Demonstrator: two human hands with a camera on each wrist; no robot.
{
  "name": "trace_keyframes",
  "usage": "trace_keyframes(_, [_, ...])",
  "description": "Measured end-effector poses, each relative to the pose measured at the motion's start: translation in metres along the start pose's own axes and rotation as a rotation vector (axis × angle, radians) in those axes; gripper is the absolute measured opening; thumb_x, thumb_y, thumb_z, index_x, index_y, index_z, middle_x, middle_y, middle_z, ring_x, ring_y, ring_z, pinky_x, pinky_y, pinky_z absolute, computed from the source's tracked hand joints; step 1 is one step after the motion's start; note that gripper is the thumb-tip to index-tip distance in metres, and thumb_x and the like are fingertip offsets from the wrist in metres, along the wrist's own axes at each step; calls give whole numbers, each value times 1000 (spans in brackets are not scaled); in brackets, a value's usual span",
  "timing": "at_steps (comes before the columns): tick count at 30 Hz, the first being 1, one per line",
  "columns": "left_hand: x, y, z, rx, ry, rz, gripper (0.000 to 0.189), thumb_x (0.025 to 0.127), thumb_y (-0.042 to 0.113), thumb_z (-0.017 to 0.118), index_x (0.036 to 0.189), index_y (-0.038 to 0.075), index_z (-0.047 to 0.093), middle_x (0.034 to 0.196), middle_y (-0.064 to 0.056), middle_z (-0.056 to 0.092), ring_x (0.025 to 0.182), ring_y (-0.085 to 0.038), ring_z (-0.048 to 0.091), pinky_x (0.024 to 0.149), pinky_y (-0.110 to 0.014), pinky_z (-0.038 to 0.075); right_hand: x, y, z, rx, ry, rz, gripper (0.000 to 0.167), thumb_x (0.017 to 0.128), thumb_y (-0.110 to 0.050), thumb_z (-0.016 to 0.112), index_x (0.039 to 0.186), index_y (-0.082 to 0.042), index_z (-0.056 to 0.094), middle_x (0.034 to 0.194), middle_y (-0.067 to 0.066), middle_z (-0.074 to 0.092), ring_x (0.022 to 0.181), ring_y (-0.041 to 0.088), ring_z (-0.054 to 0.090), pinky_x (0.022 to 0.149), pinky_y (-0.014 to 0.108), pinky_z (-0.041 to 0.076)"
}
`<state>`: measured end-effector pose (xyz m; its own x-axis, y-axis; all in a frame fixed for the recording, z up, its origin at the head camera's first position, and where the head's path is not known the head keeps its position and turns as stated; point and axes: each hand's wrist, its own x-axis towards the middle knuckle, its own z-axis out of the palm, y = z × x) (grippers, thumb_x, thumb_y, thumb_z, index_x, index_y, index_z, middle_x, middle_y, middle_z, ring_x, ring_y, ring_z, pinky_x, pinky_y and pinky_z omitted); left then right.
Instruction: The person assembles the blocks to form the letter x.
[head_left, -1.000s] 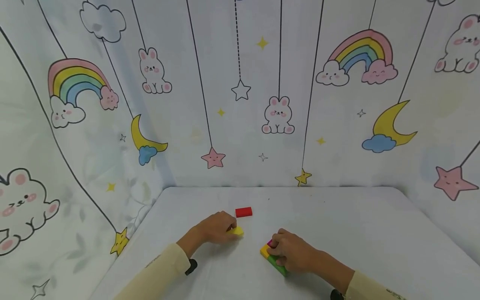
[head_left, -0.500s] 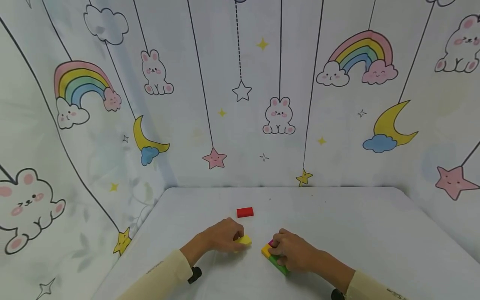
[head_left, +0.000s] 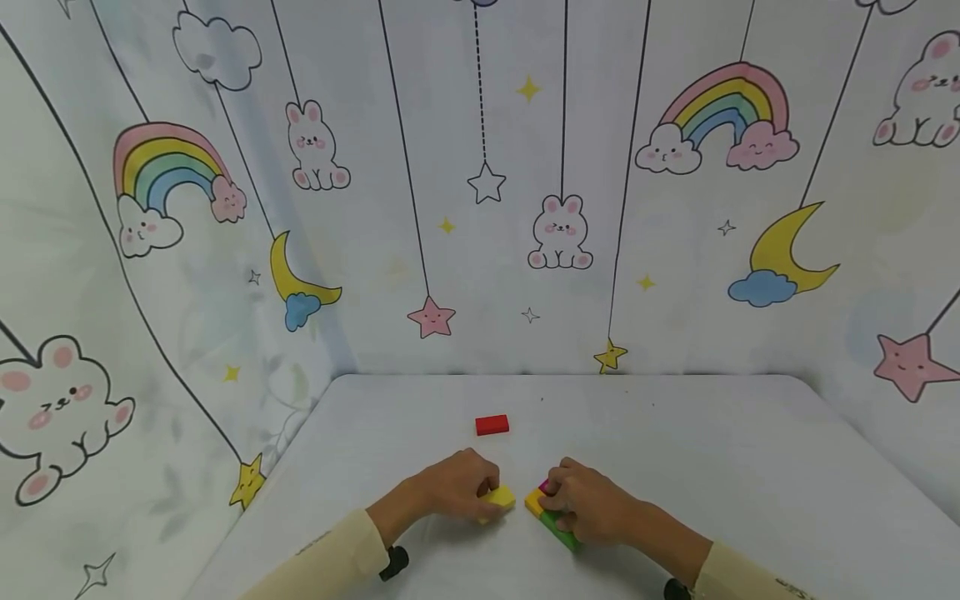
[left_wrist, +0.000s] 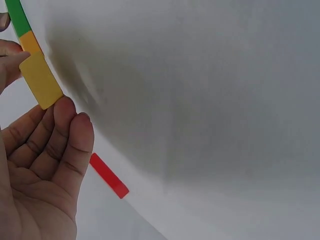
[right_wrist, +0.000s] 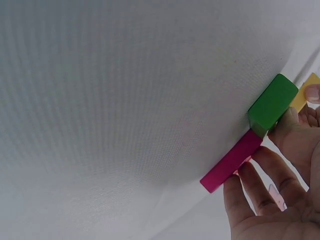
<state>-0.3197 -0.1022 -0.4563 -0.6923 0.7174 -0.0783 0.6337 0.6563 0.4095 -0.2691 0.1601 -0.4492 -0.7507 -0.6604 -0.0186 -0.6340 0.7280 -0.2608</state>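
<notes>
My left hand (head_left: pixel 459 486) pinches a yellow block (head_left: pixel 501 497) between thumb and fingers, just left of a small group of blocks. The left wrist view shows this yellow block (left_wrist: pixel 41 81) overlapping the end of the orange block (left_wrist: pixel 31 42); whether they touch I cannot tell. My right hand (head_left: pixel 592 502) grips the group, made of an orange block (head_left: pixel 533 501), a green block (head_left: pixel 561 532) and a magenta block (head_left: pixel 543 485) partly hidden by the fingers. In the right wrist view, the thumb lies at the green block (right_wrist: pixel 274 101) and fingertips touch the magenta block (right_wrist: pixel 232 161).
A red block (head_left: pixel 492 425) lies on the white table (head_left: pixel 675 442), beyond the left hand. Behind the table hangs a white cloth (head_left: pixel 487 267) printed with rabbits, stars, moons and rainbows.
The left hand has carried the yellow block right and toward the person, up close to the group. The right hand has stayed on its blocks, and the red block still lies behind.
</notes>
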Motion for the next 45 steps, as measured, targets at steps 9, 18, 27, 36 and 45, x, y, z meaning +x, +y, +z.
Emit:
trace_keyframes(9, [3,12,6,-43,-12,19,20,89,40,77,91,22,69,70,15,59,66,-1,52,62,-18,49,0,5,2,9,19,-34,40,86,-19,83,124,-17,74,108,-10,64,95,5,48,83,22,52])
trace_keyframes(18, [5,21,12,-84,-42,34,21,89,40,77,92,21,70,71,15,59,64,0,52,59,-18,49,1,4,2,-3,16,-37,42,86,-20,83,126,-17,73,107,-12,64,95,4,47,83,22,52])
trace_keyframes(27, [6,27,19,-36,-10,63,24,88,42,78,89,20,69,65,16,57,61,1,50,56,-16,46,-1,5,4,-8,30,-57,40,86,-19,83,125,-16,73,107,-11,65,93,5,48,84,22,52])
trace_keyframes(36, [8,33,23,2,43,95,29,87,45,79,85,18,68,64,17,56,60,3,49,57,-13,46,-3,5,1,-8,37,-72,41,85,-18,83,125,-15,73,108,-10,65,94,5,47,84,22,52])
trace_keyframes(45, [7,34,22,-9,32,62,30,86,45,80,85,17,69,66,16,57,61,2,50,58,-14,47,-2,5,3,-24,32,-63,40,85,-19,83,124,-17,74,108,-9,65,96,6,49,86,24,53])
